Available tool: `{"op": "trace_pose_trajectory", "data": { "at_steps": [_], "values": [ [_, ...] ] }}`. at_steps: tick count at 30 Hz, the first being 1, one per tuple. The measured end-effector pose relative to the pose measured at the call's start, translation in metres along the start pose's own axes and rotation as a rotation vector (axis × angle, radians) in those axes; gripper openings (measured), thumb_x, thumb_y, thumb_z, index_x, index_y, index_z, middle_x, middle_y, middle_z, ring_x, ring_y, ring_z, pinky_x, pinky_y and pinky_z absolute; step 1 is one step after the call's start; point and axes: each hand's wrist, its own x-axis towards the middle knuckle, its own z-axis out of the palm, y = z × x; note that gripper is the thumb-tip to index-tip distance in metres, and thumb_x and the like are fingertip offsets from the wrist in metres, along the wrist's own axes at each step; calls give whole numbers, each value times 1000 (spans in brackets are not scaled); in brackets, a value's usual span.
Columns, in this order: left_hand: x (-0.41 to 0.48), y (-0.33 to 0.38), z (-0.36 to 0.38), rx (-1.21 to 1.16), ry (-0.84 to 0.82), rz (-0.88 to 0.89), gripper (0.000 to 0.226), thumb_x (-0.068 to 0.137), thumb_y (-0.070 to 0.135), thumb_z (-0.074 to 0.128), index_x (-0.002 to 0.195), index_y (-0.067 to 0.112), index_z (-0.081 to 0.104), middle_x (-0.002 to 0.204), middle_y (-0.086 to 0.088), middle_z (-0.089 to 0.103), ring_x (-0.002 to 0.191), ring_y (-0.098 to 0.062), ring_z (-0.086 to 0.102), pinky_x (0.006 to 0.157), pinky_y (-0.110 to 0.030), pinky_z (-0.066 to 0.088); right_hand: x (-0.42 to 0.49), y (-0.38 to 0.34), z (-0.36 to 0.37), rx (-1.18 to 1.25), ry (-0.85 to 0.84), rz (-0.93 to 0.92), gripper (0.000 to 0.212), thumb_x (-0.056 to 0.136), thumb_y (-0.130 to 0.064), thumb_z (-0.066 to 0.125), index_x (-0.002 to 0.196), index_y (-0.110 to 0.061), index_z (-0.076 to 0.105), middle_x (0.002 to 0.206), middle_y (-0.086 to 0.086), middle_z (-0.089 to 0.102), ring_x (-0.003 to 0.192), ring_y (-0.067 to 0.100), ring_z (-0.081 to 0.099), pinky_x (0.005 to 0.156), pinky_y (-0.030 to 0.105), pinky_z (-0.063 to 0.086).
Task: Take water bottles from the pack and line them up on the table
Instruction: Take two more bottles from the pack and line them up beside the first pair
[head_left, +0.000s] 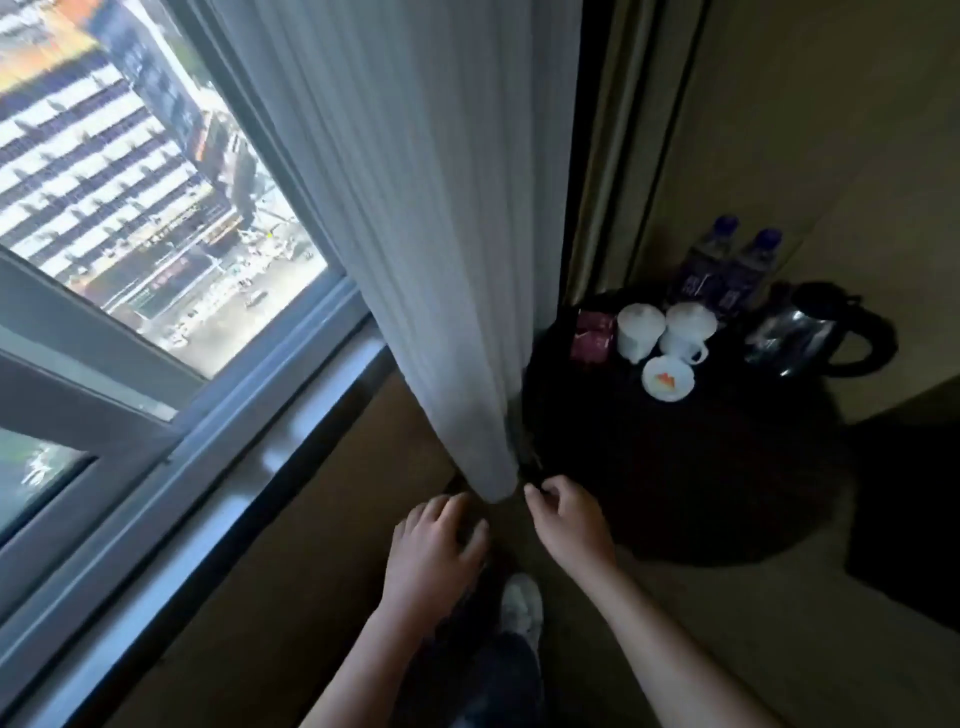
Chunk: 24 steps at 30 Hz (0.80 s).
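Observation:
Two water bottles (727, 265) with purple caps and dark labels stand side by side at the far edge of a dark round table (675, 467). No bottle pack shows in view. My left hand (434, 551) hovers low over the floor by the foot of the white curtain (415, 234), fingers spread, holding nothing. My right hand (566, 519) is just right of the curtain's bottom edge, near the table's front rim, fingers loosely curled and apart, with nothing in them.
On the table stand two white lidded cups (665, 327), a small white dish (667, 379), red packets (592, 335) and a black kettle (810, 332). A large window (130, 208) fills the left. My shoe (522, 605) is on the carpet below.

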Motion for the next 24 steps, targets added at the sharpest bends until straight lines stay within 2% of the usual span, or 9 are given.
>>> {"op": "trace_pose_trajectory", "data": {
  "at_steps": [3,5,9,12,15,17,19,22,24],
  "values": [
    [-33,-43,42,-84,-69,-132,58,92,56,38,140,23,41,139,2,52,126,-18,46,103,-36,40,-28,25,83,-66,-261,-23,35,98,-37,34,123,-18,50,125,7,53,114,25,49,97,37,41],
    [-44,-73,78,-112,-100,-192,57,93,54,39,139,20,41,136,-1,54,121,-19,51,98,-37,45,-39,47,132,-122,-353,-25,38,98,-36,34,128,-15,46,130,9,50,120,27,45,100,38,37],
    [-47,-144,166,-219,-255,-299,37,95,35,49,122,11,57,119,-10,61,107,-27,58,87,-39,48,-29,91,217,-132,-412,40,23,96,-32,41,105,-15,53,107,12,60,100,30,55,81,35,42],
    [-31,-201,233,-310,-374,-316,28,93,24,54,110,3,62,111,-20,64,106,-35,59,89,-40,46,1,120,275,-121,-492,75,11,95,-26,45,84,-25,49,84,8,61,81,27,58,68,35,44],
    [-5,-256,297,-155,-401,-168,45,88,39,47,120,9,59,126,-16,59,117,-32,53,96,-38,42,41,141,333,-130,-494,67,23,96,-20,45,73,-20,49,78,13,63,76,30,57,60,33,35],
    [16,-284,329,13,-443,-62,53,85,44,44,131,19,50,142,-7,46,127,-30,44,100,-40,41,68,149,368,-136,-456,60,22,95,-14,46,81,-2,58,90,25,65,84,36,60,62,34,35],
    [36,-306,359,164,-465,25,60,85,43,45,140,21,38,151,-3,34,134,-31,36,103,-44,38,91,156,399,-137,-450,36,21,93,-7,46,87,7,61,95,30,65,88,38,61,65,31,33],
    [59,-331,393,301,-501,79,74,85,49,46,148,19,20,154,-4,27,138,-33,27,104,-48,31,120,165,438,-118,-449,29,24,94,-9,43,104,4,61,106,25,64,98,36,59,75,29,40],
    [67,-335,409,400,-514,104,71,87,51,43,148,22,19,151,-3,30,135,-33,29,101,-48,30,134,172,459,-131,-472,49,26,94,-10,42,111,4,58,112,24,61,104,35,57,83,31,42]
  ]
}}
